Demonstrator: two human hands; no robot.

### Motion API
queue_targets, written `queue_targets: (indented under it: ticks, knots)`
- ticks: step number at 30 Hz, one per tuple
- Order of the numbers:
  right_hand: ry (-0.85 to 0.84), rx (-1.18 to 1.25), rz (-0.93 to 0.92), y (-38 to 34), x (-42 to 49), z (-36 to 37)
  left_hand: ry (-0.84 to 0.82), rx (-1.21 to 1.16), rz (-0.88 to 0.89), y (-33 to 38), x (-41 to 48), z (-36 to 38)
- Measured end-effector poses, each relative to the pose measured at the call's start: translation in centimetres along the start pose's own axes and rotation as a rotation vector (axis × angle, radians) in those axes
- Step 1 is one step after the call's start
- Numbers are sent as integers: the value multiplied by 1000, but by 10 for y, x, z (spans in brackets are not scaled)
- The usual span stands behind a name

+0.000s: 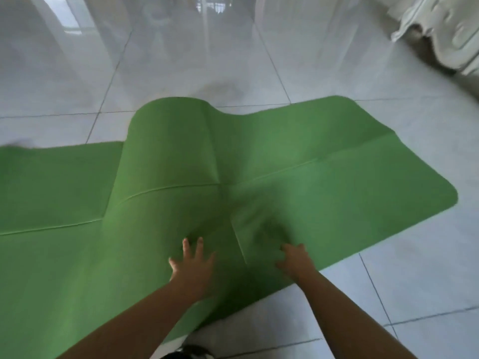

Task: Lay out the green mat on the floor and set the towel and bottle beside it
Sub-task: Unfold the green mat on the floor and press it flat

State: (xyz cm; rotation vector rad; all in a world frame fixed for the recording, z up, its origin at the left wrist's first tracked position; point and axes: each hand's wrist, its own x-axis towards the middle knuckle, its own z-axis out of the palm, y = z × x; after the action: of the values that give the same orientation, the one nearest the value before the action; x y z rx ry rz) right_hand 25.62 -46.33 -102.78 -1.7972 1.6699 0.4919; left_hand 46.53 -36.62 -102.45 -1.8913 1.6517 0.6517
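Green mat runs long from nine to three o'clock. Its raised fold stands at twelve from the left hand, which is spread flat. The right hand is blurred, its grip unclear.

Bare floor lies open beyond the mat (humped in the middle); white furniture blocks the far right corner.

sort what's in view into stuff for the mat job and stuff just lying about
For the job:
green mat, part spread, one fold humped up
left hand, fingers spread on it
right hand, on it near its edge
tiled floor

Lying about:
white carved furniture
dark thing at the bottom edge, too cut off to name
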Motion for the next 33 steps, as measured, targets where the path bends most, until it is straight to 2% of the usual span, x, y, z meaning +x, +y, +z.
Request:
queue_targets:
  ticks: [5, 8, 11, 14, 21, 25, 28, 33]
  knots:
    - [57, 343, 254, 60, -8, 8, -85, -50, 98, 52, 6, 3]
    - [168, 794, 402, 76, -6, 7, -161, -56, 151, 79, 6, 16]
    - [184, 1275, 451, 80, -2, 6, -202, 16, 149, 96, 5, 25]
    - [163, 1544, 497, 84, 3, 7, -180, 42, 150, 100, 4, 25]
    - [266, 1427, 425, 84, 9, 2, -147, 132, 115, 77, -7, 26]
    - [202, 1502, 395, 99, -5, -7, -62, 149, 109, 76, -16, 34]
    - [65, 1491, 422, 119, -25, -13, -10, 124, 121, 83, -21, 44]
    - [-306, 1247, 412, 182, -59, -4, -40, 170, 235, 105, -21, 65]
